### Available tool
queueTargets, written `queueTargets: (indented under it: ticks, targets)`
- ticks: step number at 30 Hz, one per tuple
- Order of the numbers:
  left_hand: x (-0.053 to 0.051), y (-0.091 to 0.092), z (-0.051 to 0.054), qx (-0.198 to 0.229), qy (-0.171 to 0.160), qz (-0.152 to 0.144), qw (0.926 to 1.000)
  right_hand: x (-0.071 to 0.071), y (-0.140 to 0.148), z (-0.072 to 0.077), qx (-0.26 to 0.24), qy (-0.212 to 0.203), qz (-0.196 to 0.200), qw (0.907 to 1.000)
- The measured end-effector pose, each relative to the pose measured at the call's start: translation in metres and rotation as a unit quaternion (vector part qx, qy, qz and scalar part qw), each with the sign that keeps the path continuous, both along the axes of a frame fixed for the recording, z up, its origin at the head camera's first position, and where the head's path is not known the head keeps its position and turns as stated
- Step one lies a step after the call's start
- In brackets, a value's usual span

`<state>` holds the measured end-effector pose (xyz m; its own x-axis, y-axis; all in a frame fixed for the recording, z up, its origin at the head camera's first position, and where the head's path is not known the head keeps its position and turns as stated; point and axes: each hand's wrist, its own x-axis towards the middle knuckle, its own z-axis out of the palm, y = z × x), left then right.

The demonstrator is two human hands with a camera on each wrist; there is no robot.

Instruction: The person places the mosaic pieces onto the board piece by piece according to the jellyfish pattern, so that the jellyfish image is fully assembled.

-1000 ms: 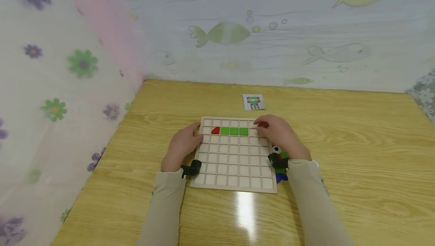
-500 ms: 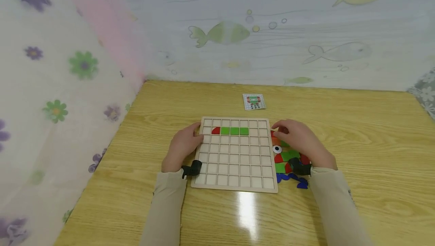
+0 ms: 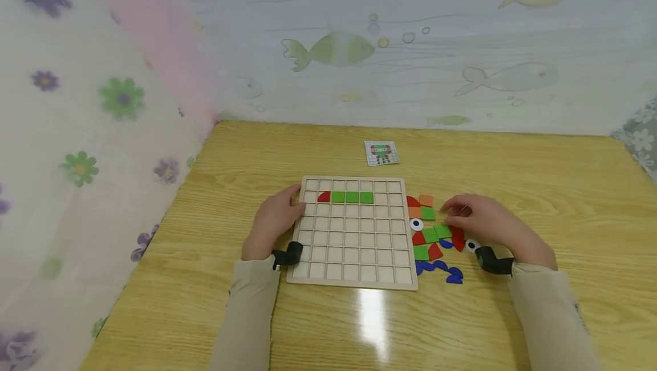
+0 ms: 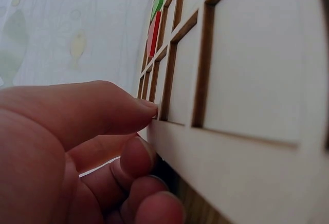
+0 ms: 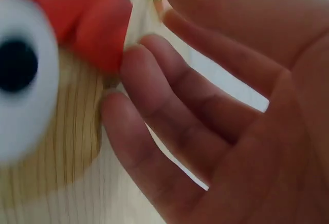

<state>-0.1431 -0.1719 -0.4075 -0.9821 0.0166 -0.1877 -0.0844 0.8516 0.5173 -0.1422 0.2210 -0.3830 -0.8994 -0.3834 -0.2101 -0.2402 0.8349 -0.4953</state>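
The table (image 3: 513,188) has a yellow wood-grain surface with a gloss that returns a bright reflection near the board's front edge. The board (image 3: 336,240), square and of pale wood, lies flat between the hands, its raised ribs dividing it into shallow square cells. The left hand (image 3: 274,217) grips the board's left edge: thumb on the rim, the other fingers curled at the side and below. The right hand (image 3: 485,220) is well apart from the board's right edge, over the outer side of the loose tiles (image 3: 428,236); its fingers are bent and spread, with a gap to the thumb, and grasp nothing visible. Beyond the board lies a flat square card (image 3: 381,153) printed with a gridded figure.

In the second row from the far edge sit three flat green squares (image 3: 352,197) and, at their left, a red quarter-round (image 3: 324,197). The loose tiles include red, orange and green pieces, round black-and-white eyes (image 3: 416,224) and blue half-rounds (image 3: 440,266).
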Motion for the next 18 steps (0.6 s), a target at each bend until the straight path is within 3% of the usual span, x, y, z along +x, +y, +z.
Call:
queueTargets:
  ticks: [9,18]
  targets:
    - [0.001,-0.001,0.000,0.004,-0.002,0.003,1.0000,0.002,0.021,-0.001,-0.020,-0.047,0.034,0.9981]
    - [0.000,0.000,0.002,0.002,-0.003,-0.002,1.0000,0.003,0.024,0.000,-0.024,-0.057,0.032,0.9976]
